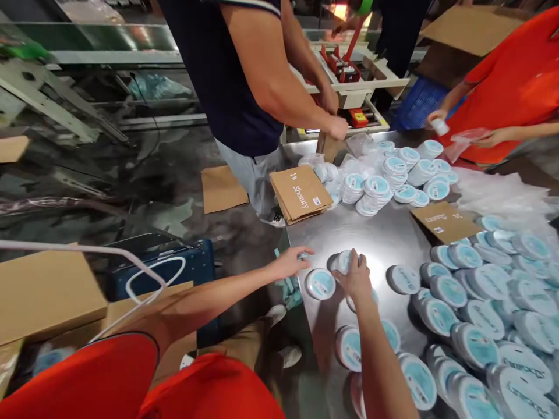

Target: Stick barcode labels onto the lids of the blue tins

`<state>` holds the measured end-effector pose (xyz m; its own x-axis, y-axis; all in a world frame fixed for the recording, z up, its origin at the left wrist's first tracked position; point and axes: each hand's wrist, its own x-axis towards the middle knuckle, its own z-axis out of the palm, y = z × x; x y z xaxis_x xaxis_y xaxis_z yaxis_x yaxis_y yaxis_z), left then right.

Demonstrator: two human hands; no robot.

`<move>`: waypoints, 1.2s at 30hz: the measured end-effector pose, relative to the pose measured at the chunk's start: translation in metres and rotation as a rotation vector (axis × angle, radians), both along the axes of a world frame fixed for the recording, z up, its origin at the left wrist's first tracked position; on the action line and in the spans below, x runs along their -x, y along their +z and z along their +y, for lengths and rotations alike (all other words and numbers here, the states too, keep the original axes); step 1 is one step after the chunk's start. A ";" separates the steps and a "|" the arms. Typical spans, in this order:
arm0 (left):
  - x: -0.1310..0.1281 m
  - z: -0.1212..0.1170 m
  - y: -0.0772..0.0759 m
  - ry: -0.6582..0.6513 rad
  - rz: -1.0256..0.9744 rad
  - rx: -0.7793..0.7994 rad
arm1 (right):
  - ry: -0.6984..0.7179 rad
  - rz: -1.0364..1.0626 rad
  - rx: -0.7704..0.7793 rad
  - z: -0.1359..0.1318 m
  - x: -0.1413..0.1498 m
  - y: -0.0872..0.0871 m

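Tub (342,261) is in your right hand (356,274), gripped round the sides over the worktop (393,233), likely to keep it steady. Your left hand (289,263) is half-curled beside a lidded tub (320,284); can't tell if it pinches that teal bit (304,255). Gap between them probably eases grabbing.

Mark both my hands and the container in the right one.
Left hand (290,263): head view, its back.
Right hand (356,279): head view, its back.
Container (342,261): head view, visible part beside the fingers.
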<state>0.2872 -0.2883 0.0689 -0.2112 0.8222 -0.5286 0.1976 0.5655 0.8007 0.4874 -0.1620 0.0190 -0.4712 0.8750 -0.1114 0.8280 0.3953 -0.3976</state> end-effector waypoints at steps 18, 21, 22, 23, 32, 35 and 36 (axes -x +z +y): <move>-0.051 0.015 -0.043 -0.619 0.502 -0.177 | -0.012 0.055 -0.155 -0.042 -0.093 -0.012; -0.061 0.023 -0.029 -0.574 0.480 -0.267 | -0.069 0.058 -0.089 -0.045 -0.112 -0.006; -0.065 0.027 -0.024 -0.559 0.459 -0.297 | -0.090 0.074 -0.075 -0.044 -0.123 -0.002; -0.068 0.032 -0.019 -0.544 0.433 -0.325 | -0.106 0.081 -0.063 -0.044 -0.136 0.002; -0.116 0.094 0.009 -0.768 0.460 -0.356 | 0.041 -0.393 0.088 -0.063 -0.173 -0.006; -0.130 0.102 0.007 -0.875 0.518 -0.292 | 0.023 -0.341 0.039 -0.068 -0.183 -0.002; -0.132 0.103 0.007 -0.884 0.531 -0.287 | -0.006 -0.314 0.010 -0.071 -0.192 0.001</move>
<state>0.4197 -0.1858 0.0762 0.3743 0.8752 -0.3065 0.8071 -0.1447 0.5723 0.6792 -0.2333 0.0199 -0.4074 0.8757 -0.2594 0.9132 0.3876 -0.1256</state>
